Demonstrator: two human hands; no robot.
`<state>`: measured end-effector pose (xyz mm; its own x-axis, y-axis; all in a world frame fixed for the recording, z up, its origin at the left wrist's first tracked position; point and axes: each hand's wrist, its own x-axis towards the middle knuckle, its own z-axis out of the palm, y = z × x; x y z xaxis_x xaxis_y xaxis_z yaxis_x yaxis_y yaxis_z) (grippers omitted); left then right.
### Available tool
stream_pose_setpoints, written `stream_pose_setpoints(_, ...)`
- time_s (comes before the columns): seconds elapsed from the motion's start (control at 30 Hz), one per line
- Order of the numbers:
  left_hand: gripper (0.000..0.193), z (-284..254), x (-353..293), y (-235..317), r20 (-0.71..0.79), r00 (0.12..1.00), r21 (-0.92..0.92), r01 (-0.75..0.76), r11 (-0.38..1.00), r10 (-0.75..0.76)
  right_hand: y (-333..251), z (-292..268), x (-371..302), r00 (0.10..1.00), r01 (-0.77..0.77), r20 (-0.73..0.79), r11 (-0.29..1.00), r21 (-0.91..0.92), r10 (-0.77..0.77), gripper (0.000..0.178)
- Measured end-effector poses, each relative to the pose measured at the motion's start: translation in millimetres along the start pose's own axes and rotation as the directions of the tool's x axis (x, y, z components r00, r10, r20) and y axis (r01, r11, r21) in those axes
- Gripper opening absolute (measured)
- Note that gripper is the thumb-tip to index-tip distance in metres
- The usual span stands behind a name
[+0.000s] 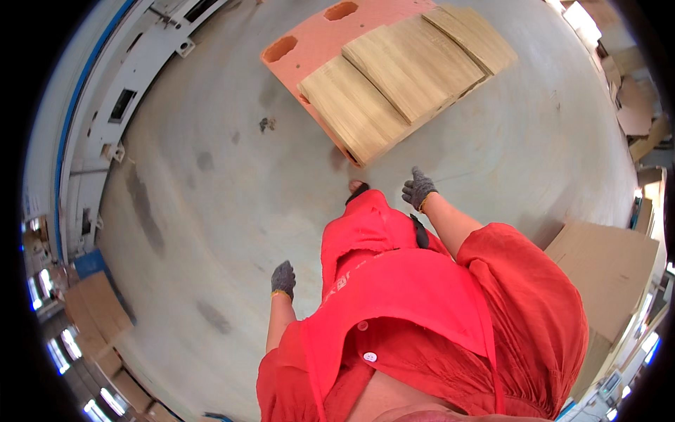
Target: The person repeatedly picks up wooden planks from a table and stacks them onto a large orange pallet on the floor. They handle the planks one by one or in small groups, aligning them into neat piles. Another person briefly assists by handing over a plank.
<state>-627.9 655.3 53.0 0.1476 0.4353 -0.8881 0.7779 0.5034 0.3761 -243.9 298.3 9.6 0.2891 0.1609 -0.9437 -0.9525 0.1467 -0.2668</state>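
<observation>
Right hand [419, 188] near wooden boards [415, 67] on pink pallet [316, 39]; left hand [283, 279] farther back; cannot tell either grip.

Stained grey floor [232, 211]; what look like windows [71, 344], lower left.

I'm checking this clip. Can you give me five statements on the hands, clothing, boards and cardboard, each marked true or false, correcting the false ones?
1. The left hand and the right hand are both gloved in grey. True.
2. The right hand is touching the wood-grain boards. False: grey floor shows between them.
3. The boards lie on a salmon-pink pallet with holes in it. True.
4. The apron is blue. False: it is red.
5. Brown cardboard shows only on the person's right. False: some shows on the left too.
</observation>
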Motion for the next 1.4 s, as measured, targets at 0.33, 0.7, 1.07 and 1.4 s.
stream_pose_setpoints(0.33,0.030,-1.0,87.2,250.8,0.248,0.914,0.192,-0.370,0.909,0.320,-39.4,131.4,64.8,0.908,0.189,-0.408,0.961,0.201,-0.093,0.089)
stream_pose_setpoints(0.7,0.016,-108.5,172.4,351.7,0.225,0.973,0.386,-0.047,0.921,-0.044,-34.6,133.1,96.2,0.625,0.056,-0.708,0.923,-0.381,-0.330,0.105)
stream_pose_setpoints(1.07,0.041,-35.2,276.5,596.1,0.891,0.410,0.454,-0.798,-0.397,0.194,-12.6,139.9,93.2,0.541,0.263,-0.677,0.866,-0.426,-0.498,0.086)
stream_pose_setpoints(1.4,0.045,231.7,179.5,613.0,0.923,0.195,-0.033,-0.820,-0.572,-0.333,8.9,141.7,85.8,0.591,0.615,-0.703,0.785,0.077,-0.394,0.089)
